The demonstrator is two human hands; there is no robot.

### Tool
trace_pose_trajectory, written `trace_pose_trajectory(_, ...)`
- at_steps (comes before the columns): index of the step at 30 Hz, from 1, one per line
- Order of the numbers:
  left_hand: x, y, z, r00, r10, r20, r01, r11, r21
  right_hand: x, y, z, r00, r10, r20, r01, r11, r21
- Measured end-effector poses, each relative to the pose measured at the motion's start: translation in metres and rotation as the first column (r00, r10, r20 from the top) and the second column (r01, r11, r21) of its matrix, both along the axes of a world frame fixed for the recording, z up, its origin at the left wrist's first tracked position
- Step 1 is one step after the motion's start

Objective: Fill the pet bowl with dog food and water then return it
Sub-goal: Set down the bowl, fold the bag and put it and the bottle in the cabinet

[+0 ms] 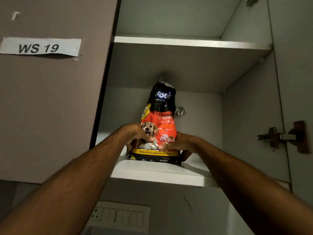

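Here, head view: the camera looks up into an open wall cupboard (245,116), lit dimly, with both bare forearms reaching up from the bottom corners.
Bag (159,116): a dog food bag stands upright in the lower compartment, near the front edge and about midway across. It is black at the top, red in the middle with a puppy picture and the words "PUPPY NUTRITION", then has a yellow band and a black base. Its top is crumpled and folded, with silver lining showing.
Left hand (135,134): it grips the bag's left side low down, with the thumb curled across the front over the puppy picture.
Right hand (181,141): it grips the bag's lower right side, thumb on the front and fingers wrapped behind, out of sight.
Shelf (152,177): a white board under the bag. The bag's base is at the board; I cannot tell whether it rests there or is just lifted.
Upper shelf (186,42): a second white board, well above the bag's top.
Door (50,116): the neighbouring cupboard door on the left is a closed brown panel.
Label (39,47): a white paper strip stuck high on that door, printed "WS 19".
Hinge (281,137): a metal hinge, brown with rust, on the cupboard's right side, level with the hands.
Switch plate (118,216): a white row of switches with a socket at its left end, on the wall (169,209) below the shelf, between the forearms.
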State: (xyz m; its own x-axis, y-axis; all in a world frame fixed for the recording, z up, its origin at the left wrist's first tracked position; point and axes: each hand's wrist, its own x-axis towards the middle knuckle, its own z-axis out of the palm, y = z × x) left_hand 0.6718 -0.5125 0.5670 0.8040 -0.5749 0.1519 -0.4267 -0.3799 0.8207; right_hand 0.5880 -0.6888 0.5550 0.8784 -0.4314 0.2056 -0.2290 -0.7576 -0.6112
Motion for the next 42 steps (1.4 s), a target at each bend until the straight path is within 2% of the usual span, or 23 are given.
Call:
trace_pose_trajectory(3,0.004,-0.004,0.005,0.999,0.033,-0.03,-0.032,0.999,0.028,0.005,0.003,0.004,1.0,-0.018,-0.015,0.018,1.0,0.005)
trace_pose_trajectory(7,0.01,-0.008,0.005,0.997,0.079,-0.021,-0.078,0.997,0.016,0.012,0.006,0.001,0.998,-0.052,0.038,0.053,0.999,-0.011)
trace_pose_trajectory(14,0.015,-0.003,0.0,0.998,0.062,-0.028,-0.061,0.998,0.026,0.0,-0.002,-0.006,0.989,0.13,0.069,-0.124,0.988,-0.089)
trace_pose_trajectory(18,0.021,0.001,-0.008,0.998,0.053,-0.013,-0.053,0.999,0.003,0.0,-0.001,-0.007,0.989,0.141,0.053,-0.134,0.984,-0.121)
trace_pose_trajectory(21,0.025,-0.001,-0.016,0.991,0.081,0.111,-0.071,0.993,-0.096,0.035,-0.041,-0.008,0.986,0.16,0.053,-0.152,0.979,-0.138)
trace_pose_trajectory(24,0.028,-0.004,-0.023,0.955,0.121,0.27,-0.065,0.976,-0.207,0.012,-0.011,-0.011,0.993,0.101,0.055,-0.09,0.981,-0.174)
trace_pose_trajectory(26,0.025,-0.005,-0.023,0.894,0.186,0.409,-0.103,0.971,-0.215,0.001,0.005,-0.012,0.997,0.036,0.063,-0.019,0.968,-0.249)
trace_pose_trajectory(27,0.021,-0.006,-0.023,0.825,0.22,0.52,-0.132,0.971,-0.201,-0.002,0.01,-0.01,0.997,0.003,0.081,0.025,0.94,-0.339)
trace_pose_trajectory(28,0.015,-0.007,-0.023,0.721,0.244,0.649,-0.165,0.97,-0.181,-0.007,0.015,-0.007,0.992,-0.011,0.129,0.067,0.894,-0.443)
trace_pose_trajectory(30,0.001,-0.006,-0.023,0.446,0.213,0.869,-0.218,0.968,-0.125,-0.01,0.021,-0.004,0.957,0.043,0.287,0.146,0.784,-0.603)
trace_pose_trajectory(31,0.001,-0.008,-0.025,0.336,0.163,0.928,-0.244,0.966,-0.081,-0.011,0.023,-0.003,0.936,0.075,0.345,0.19,0.717,-0.67)
trace_pose_trajectory(32,0.005,-0.01,-0.026,0.272,0.109,0.956,-0.271,0.962,-0.033,-0.01,0.024,-0.003,0.924,0.093,0.371,0.229,0.641,-0.733)
trace_pose_trajectory(34,0.014,-0.011,-0.029,0.272,0.059,0.961,-0.303,0.953,0.028,-0.007,0.026,-0.004,0.936,0.073,0.344,0.264,0.501,-0.824)
trace_pose_trajectory(35,0.016,-0.012,-0.029,0.284,0.056,0.957,-0.311,0.95,0.037,-0.006,0.025,-0.006,0.946,0.049,0.319,0.259,0.473,-0.842)
trace_pose_trajectory(39,0.02,-0.014,-0.027,0.304,0.062,0.951,-0.3,0.953,0.034,-0.002,0.027,-0.007,0.959,0.016,0.282,0.235,0.507,-0.829)
trace_pose_trajectory(42,0.023,-0.017,-0.029,0.32,0.064,0.945,-0.292,0.956,0.034,-0.005,0.027,-0.01,0.969,-0.013,0.247,0.222,0.49,-0.843)
